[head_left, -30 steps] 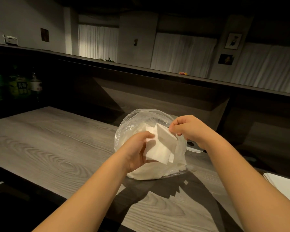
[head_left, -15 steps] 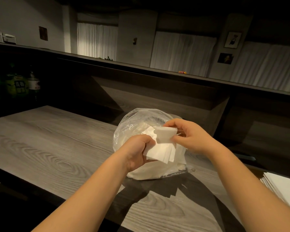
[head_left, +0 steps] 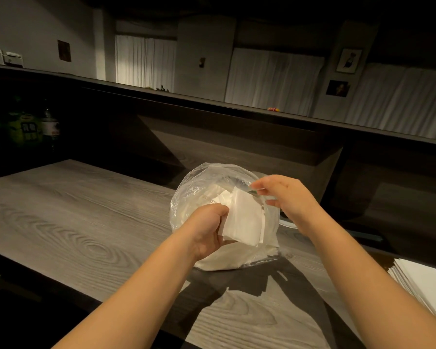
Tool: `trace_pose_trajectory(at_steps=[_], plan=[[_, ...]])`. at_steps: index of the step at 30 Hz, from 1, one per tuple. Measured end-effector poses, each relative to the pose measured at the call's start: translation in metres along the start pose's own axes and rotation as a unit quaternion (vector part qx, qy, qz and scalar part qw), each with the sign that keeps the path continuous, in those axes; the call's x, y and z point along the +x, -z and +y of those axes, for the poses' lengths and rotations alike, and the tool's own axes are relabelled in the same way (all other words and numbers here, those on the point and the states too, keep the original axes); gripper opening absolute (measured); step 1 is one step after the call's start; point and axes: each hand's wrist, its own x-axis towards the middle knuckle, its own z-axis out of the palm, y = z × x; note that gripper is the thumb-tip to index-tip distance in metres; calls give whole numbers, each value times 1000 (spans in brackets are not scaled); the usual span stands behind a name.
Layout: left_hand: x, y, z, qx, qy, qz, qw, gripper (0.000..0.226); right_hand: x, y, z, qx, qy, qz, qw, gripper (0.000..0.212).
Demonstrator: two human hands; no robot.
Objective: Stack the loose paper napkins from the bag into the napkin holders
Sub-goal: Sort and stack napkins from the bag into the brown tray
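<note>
A clear plastic bag full of white paper napkins stands on the grey wood-grain counter. In front of it my left hand grips a small bundle of white napkins by its left edge. My right hand hovers just right of the bundle's top, at the bag's mouth, fingers loosely extended and holding nothing. A stack of white napkins lies at the right edge of the counter. No napkin holder is plainly visible.
Several bottles stand in the dark at the far left. A raised dark bar ledge runs behind the counter. A pale rounded object peeks out behind the bag on the right.
My right hand has let go of the top napkin it pinched and laid onto the bundle, and has drawn slightly right. My left hand keeps holding the bundle.
</note>
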Motion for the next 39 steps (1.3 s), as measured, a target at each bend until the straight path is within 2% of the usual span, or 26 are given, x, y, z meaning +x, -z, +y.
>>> trace_pose_trajectory(at_steps=[2,5,8,11,14,16,17,19,20,22,23,25,26,28,29,31,32,35,39], plan=[[0,0,1,0,-3,3,1000,25,1,0,3,-57,10,-17,998,17],[-3,0,1,17,-9,4,1000,22,4,-4,5,-96,-2,-19,995,5],[-2,2,1,18,-11,4,1000,19,4,-7,3,-96,-3,-15,995,7],[-1,4,3,11,5,-12,1000,35,5,-9,-2,-96,7,-24,995,8],[4,4,4,94,-52,46,993,24,9,-17,-9,-76,18,-12,997,4],[9,10,8,87,-113,123,982,16,17,-19,-10,-10,-29,4,1000,7],[10,15,11,82,-139,158,974,14,20,-21,-10,-11,-54,-12,998,11],[12,24,18,96,-175,208,958,17,25,-23,-8,-140,-76,-90,983,21],[12,28,19,111,-185,218,952,17,26,-25,-8,-230,-85,-135,960,24],[12,31,18,128,-197,219,947,17,25,-32,-9,-367,-96,-175,908,22],[13,30,17,125,-200,213,948,17,26,-34,-9,-383,-97,-180,901,18],[12,26,16,63,-193,192,960,20,31,-39,-9,-364,-84,-176,911,8],[12,26,17,-12,-180,181,967,21,31,-42,-11,-338,-67,-169,924,5],[8,26,21,-193,-137,143,961,24,34,-48,-9,-285,-40,-155,945,15],[8,29,21,-252,-117,135,951,30,35,-50,-7,-271,-38,-137,952,30],[10,33,20,-245,-105,137,954,23,39,-51,-1,-274,-28,-94,957,54],[10,34,19,-220,-105,145,959,13,41,-51,0,-283,-17,-86,955,53],[10,37,18,-222,-107,156,956,18,46,-44,0,-294,2,-127,947,32],[10,36,18,-206,-114,155,959,20,47,-33,-4,-324,11,-162,932,30]])
